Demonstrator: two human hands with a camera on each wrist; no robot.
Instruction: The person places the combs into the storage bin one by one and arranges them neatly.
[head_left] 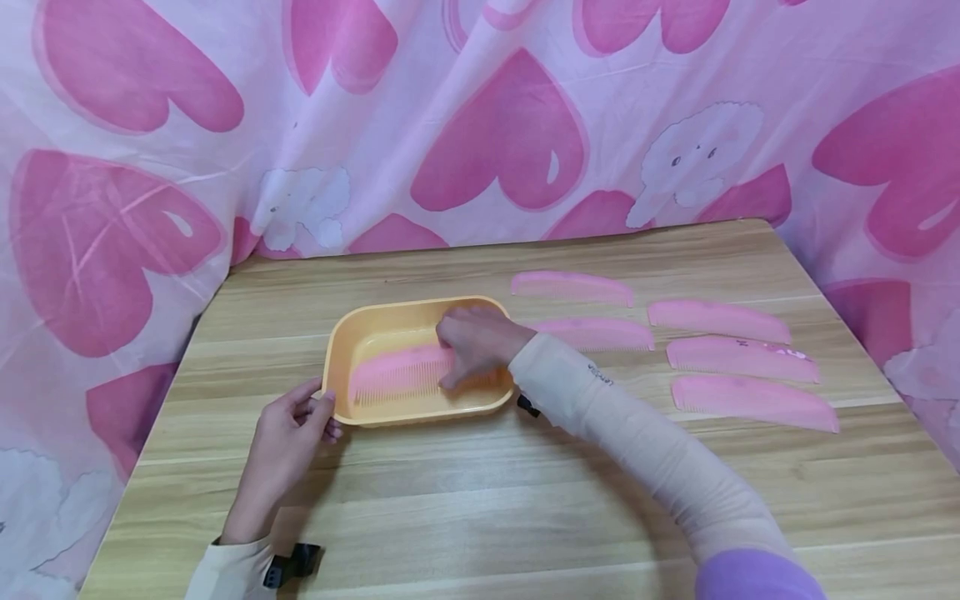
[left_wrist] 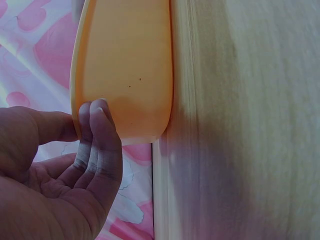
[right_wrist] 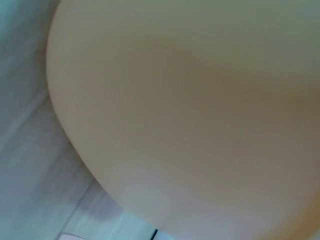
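Right hand [head_left: 476, 346] grips a pink comb [head_left: 401, 375] inside the orange tray [head_left: 420, 412], its teeth stretching left of the fingers; left hand [head_left: 288, 433] pinches the tray's left rim. The right wrist view is a featureless blur.

The tray [head_left: 341, 342] is smooth, slightly glossy orange plastic. The combs [head_left: 753, 402] are matt pink plastic. The tabletop [head_left: 480, 508] shows pale wood grain. The backdrop [head_left: 150, 167] is thin printed cloth.
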